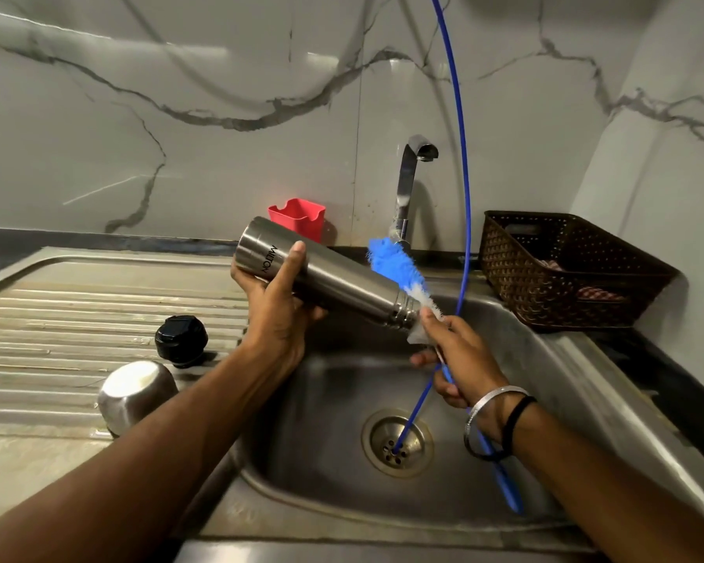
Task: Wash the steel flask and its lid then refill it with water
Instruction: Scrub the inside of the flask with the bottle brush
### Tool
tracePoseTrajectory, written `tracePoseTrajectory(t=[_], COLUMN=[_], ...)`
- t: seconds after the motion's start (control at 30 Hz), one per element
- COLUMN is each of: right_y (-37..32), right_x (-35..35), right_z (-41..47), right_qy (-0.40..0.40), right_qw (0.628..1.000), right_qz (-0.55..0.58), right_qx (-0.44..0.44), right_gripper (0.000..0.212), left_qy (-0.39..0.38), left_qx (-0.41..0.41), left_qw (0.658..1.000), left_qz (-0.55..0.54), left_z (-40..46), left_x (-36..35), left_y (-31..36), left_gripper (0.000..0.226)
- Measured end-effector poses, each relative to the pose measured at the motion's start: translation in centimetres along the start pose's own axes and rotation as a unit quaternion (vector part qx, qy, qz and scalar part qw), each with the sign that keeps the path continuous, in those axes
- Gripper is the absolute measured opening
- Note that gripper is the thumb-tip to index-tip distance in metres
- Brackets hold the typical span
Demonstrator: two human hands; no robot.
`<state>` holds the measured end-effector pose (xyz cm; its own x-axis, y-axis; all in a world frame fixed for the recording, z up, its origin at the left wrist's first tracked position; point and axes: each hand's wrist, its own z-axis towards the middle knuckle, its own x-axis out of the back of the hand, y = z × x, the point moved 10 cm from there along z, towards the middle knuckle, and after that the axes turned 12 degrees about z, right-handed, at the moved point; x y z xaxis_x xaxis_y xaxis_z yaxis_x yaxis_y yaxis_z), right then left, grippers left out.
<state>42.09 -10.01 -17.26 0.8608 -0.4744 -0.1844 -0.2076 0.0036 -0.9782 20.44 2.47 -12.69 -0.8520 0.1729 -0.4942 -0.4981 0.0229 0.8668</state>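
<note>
Scrubbing looks midway to me: my left hand (275,302) grips the steel flask (326,278) tilted over the sink (545,359), my right hand (460,359) clutches the bottle brush (399,270) against its neck, lid (181,340) waiting on the drainboard (58,319), refill undone.

A steel sink unit carries everything: its ribbed drainboard (78,319) spreads toward nine o'clock from the basin (342,400). On the ribs stand a black lid (181,340) and, just beside it at seven o'clock, an upturned steel cup (137,394)
</note>
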Motion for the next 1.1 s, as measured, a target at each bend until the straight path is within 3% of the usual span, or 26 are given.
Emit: tracePoseTrajectory(t=[0.1, 0.2, 0.33, 0.5, 0.63, 0.7, 0.77, 0.87, 1.0, 1.1], right_y=[0.8, 0.7, 0.0, -0.4, -1.4, -2.1, -2.8, -4.1, -1.9, -1.0], right_x=[-1.6, -0.5, 2.0, 4.1, 3.7, 2.5, 1.2, 0.3, -2.1, -3.6], right_z=[-0.3, 0.1, 1.5, 1.9, 1.3, 0.9, 0.5, 0.0, -0.6, -0.8], right_qy=[-0.076, -0.065, -0.002, 0.074, 0.083, 0.059, 0.033, 0.032, -0.041, -0.091], right_qw=[0.99, 0.986, 0.991, 0.99, 0.989, 0.989, 0.988, 0.982, 0.994, 0.99], right_qz=[0.093, 0.132, 0.129, 0.119, 0.107, 0.102, 0.1, 0.085, 0.03, -0.062], right_qx=[-0.078, -0.077, -0.031, 0.021, 0.064, 0.086, 0.11, 0.163, 0.093, 0.093], right_gripper=[0.042, 0.044, 0.044, 0.046, 0.046, 0.044, 0.043, 0.042, 0.032, 0.03], left_qy=[-0.034, -0.042, -0.106, -0.173, -0.244, -0.29, -0.309, -0.289, -0.226, -0.212], left_qx=[0.024, 0.046, -0.024, -0.139, -0.129, -0.109, -0.107, -0.119, -0.14, -0.149], left_qw=[0.999, 0.998, 0.965, 0.796, 0.614, 0.579, 0.595, 0.649, 0.733, 0.782], left_qz=[-0.007, 0.031, 0.237, 0.562, 0.739, 0.754, 0.735, 0.694, 0.626, 0.567], left_z=[0.0, 0.3, 0.5, -0.2, -1.1, -2.0, -2.6, -2.4, -2.1, -2.0], left_x=[-0.6, 0.2, 0.4, -0.3, -0.4, -0.8, -1.5, -2.1, -2.5, -2.0], left_y=[-0.8, -1.3, 0.2, 2.2, -1.0, -4.0, -6.1, -6.5, -4.5, -3.5], left_gripper=[0.076, 0.084, 0.088, 0.073, 0.068, 0.079, 0.074, 0.07, 0.083, 0.089])
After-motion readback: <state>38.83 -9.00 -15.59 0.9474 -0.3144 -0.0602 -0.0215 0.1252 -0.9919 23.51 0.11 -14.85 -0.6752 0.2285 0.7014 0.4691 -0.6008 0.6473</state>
